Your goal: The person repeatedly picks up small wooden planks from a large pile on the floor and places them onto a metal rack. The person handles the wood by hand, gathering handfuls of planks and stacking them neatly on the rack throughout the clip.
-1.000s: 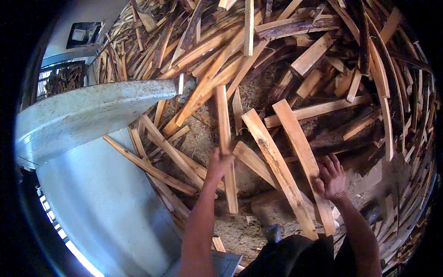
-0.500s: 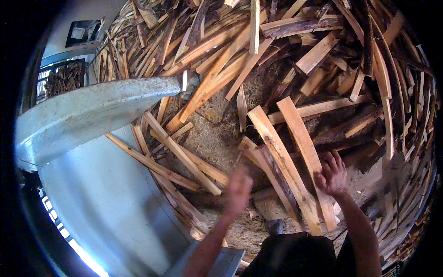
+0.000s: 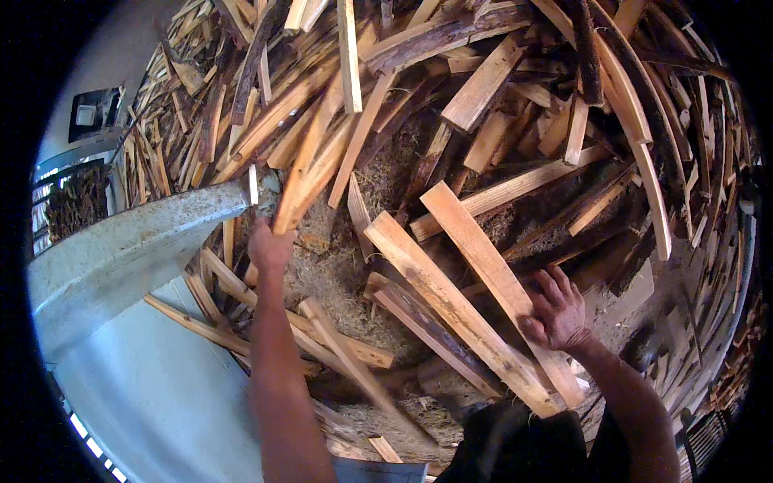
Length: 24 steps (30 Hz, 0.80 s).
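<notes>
My left hand [image 3: 272, 248] is closed around the lower end of a long wooden strip [image 3: 310, 173], beside the tip of the pale grey metal machine part. My right hand [image 3: 560, 310] rests with fingers apart and slightly bent at the right edge of a flat sawn board [image 3: 491, 270], its thumb on the wood. Left of that board lies a second knotty board [image 3: 447, 302], roughly parallel, and then a shorter bark-edged piece [image 3: 431, 330]. A blurred wooden stick [image 3: 358, 362] slants below my left forearm.
The curved metal arm [image 3: 145, 233] and a pale sheet-metal surface [image 3: 153, 362] take up the left side. Heaped slabs and offcuts [image 3: 483, 84] fill the back and right. Sawdust [image 3: 326, 270] covers the ground between them.
My left hand has moved forward and left onto the strip's end. A stick has shifted down and toward me, blurred. My right hand stays by the board. The view has swung right.
</notes>
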Motion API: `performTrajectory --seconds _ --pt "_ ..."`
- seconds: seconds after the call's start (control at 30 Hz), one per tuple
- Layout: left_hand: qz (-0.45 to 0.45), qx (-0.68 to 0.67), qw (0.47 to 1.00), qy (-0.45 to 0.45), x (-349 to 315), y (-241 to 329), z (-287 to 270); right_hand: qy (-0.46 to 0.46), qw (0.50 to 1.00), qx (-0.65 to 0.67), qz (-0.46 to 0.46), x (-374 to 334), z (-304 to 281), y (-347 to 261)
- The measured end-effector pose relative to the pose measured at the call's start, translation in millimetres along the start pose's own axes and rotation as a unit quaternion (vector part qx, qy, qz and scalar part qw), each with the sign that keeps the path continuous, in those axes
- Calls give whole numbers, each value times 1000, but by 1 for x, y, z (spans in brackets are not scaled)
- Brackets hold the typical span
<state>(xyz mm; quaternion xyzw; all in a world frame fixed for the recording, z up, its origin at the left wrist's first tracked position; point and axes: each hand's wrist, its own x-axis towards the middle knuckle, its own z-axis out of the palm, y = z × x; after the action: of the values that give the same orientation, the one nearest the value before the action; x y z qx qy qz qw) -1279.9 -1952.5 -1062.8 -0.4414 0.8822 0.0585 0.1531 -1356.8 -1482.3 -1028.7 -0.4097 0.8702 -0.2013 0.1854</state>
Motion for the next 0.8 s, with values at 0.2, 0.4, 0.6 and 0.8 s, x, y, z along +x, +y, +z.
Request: performTrajectory --seconds 0.2,0.4,0.6,0.8 --pt "24 -158 982 -104 -59 -18 -29 5 1000 14 -7 0 4 -1" --pt "54 -226 959 -163 -91 4 -117 -163 984 -28 63 -18 39 15" --pt "-77 -370 898 -223 -154 32 -124 -205 971 31 117 -11 36 8" --pt "-54 -482 851 -200 -182 51 -112 -9 998 48 46 -3 28 3"
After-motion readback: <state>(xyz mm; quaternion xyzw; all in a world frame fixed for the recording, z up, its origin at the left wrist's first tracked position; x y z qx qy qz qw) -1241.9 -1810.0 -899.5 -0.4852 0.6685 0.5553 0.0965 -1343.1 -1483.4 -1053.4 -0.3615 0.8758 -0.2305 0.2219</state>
